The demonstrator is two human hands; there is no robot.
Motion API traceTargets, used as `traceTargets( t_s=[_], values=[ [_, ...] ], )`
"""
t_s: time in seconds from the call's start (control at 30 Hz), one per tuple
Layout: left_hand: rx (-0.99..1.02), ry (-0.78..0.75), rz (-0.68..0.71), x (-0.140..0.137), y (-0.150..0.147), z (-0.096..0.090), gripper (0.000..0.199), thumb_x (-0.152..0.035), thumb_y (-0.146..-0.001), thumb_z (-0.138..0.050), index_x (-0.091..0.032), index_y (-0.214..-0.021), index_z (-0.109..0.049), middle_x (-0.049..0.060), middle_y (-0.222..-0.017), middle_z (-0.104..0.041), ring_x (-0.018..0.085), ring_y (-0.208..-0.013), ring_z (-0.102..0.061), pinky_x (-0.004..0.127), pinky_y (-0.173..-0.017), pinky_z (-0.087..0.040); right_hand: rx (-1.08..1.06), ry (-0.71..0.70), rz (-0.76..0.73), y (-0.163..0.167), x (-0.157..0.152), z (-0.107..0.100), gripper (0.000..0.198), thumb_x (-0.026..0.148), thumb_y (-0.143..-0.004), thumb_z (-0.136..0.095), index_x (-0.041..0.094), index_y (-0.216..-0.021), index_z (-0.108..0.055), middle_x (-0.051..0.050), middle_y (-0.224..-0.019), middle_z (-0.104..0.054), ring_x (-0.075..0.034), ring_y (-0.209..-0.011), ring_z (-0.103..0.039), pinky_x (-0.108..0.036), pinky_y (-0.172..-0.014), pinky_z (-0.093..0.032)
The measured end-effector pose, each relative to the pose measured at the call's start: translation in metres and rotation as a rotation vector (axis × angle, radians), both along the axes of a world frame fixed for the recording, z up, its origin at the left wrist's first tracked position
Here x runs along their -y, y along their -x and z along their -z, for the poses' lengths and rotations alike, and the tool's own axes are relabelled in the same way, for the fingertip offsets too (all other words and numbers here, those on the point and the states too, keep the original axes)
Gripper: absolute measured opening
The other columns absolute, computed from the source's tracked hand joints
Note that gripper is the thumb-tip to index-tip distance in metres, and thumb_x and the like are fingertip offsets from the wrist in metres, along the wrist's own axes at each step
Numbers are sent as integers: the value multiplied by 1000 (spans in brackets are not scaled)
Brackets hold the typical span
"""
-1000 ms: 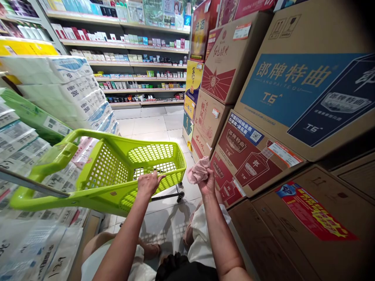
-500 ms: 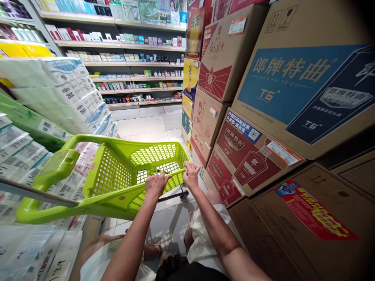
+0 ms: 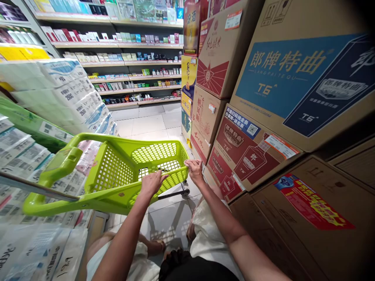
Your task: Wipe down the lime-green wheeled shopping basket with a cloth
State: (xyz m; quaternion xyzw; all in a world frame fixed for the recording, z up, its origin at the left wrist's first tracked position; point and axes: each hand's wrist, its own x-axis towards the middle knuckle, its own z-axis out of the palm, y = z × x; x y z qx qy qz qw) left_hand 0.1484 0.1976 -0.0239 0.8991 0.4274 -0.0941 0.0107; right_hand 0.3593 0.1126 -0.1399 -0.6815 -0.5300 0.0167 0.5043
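Observation:
A lime-green plastic shopping cart (image 3: 109, 201) stands crosswise in front of me, its handle to the left and its slatted basket to the right. My left hand (image 3: 152, 182) is closed over the near top rim, with the thumb stretched along it and the other fingers partly hidden. At the basket's right end, my right hand (image 3: 195, 169) grips the corner of the rim with bent fingers. Through the holes the basket's inside shows no goods.
Stacked cardboard cartons (image 3: 263, 86) rise close on my right. On the left, piles of wrapped tissue packs (image 3: 70, 86) stand beside the cart's handle. Shelves of small boxes and bottles (image 3: 123, 45) line the back, beyond a pale tiled floor (image 3: 146, 125).
The cart's handle end has shifted slightly right and up in view. My left hand has moved slightly left with the rim, and the right hand's fingers have changed position at the corner.

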Motion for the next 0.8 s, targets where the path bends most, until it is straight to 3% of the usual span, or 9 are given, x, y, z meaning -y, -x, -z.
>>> traceTargets(
  t_s=[0.13,0.23,0.33,0.43,0.5,0.63,0.8],
  values=[
    [-109,-21,32,-15,23,-14,61,-63,-99,-29,-18,-105,-70,18,-105,-75,32,-103,-69,40,-88,-47,-39,23,120,4,-5,-2,42,6,-84,-47,25,-111,-73,-6,-125,-70,-23,-120,-51,-44,-111,-29],
    [-125,-23,23,-18,30,-14,65,-63,-100,-23,-20,-109,-71,18,-102,-75,33,-101,-70,41,-85,-48,-107,28,242,47,-14,-3,44,4,-83,-46,21,-115,-71,-11,-128,-66,-27,-123,-47,-48,-111,-29],
    [-124,-54,12,-13,31,-9,65,-62,-100,-21,-21,-114,-70,18,-104,-75,32,-100,-71,41,-84,-49,-98,-15,186,83,-17,-5,46,6,-86,-46,21,-122,-69,-11,-134,-64,-28,-125,-45,-48,-111,-32],
    [-114,-74,-6,-10,30,-4,66,-62,-100,-20,-21,-114,-69,18,-102,-76,32,-98,-72,41,-84,-49,-39,-67,17,80,-13,-5,42,9,-92,-47,28,-122,-70,-6,-134,-66,-24,-125,-50,-45,-113,-31],
    [-100,-84,-19,-9,29,-3,66,-63,-100,-20,-21,-112,-69,17,-100,-76,33,-97,-72,41,-82,-49,-39,-72,-9,66,-11,-4,39,13,-94,-47,31,-120,-71,-4,-130,-68,-22,-123,-53,-45,-114,-31],
    [-78,-81,-40,-8,21,-1,68,-63,-100,-19,-19,-107,-70,17,-101,-76,32,-96,-72,38,-80,-49,-116,-74,254,62,-14,1,45,11,-94,-42,25,-128,-68,-9,-132,-66,-24,-125,-52,-48,-113,-31],
    [-70,-107,-11,-3,11,0,66,-61,-100,-19,-19,-108,-70,17,-101,-76,31,-95,-72,38,-81,-49,-86,-134,204,89,-24,21,46,15,-94,-42,27,-132,-66,-10,-136,-63,-25,-130,-50,-46,-115,-32]
  ],
)
